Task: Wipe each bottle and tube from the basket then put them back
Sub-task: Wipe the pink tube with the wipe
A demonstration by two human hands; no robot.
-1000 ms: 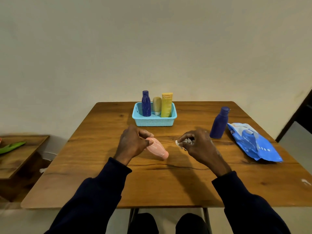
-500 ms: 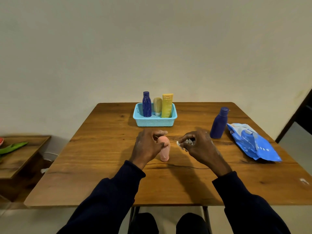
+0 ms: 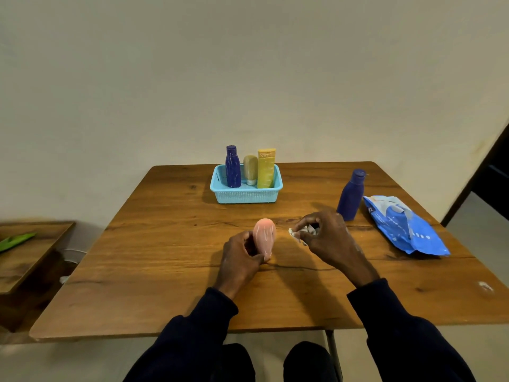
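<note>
- Head view: the left hand (image 3: 242,255) grips the pink tube (image 3: 264,237) low down and stands it upright on the counter (image 3: 165,271), cap end down, probably to offer its bare sides for wiping.
- The right hand (image 3: 327,235) pinches a crumpled white wipe (image 3: 301,232) just beside the tube, not yet touching it.
- In the basket (image 3: 245,197) at the far edge stand a dark blue bottle (image 3: 233,166), a beige tube (image 3: 250,169) and a yellow tube (image 3: 266,168).
- A second blue bottle (image 3: 351,195) stands out on the counter next to a blue packet (image 3: 405,224), apparently the wipe supply kept within reach.
- Print on the yellow tube and the packet is too small to read.
</note>
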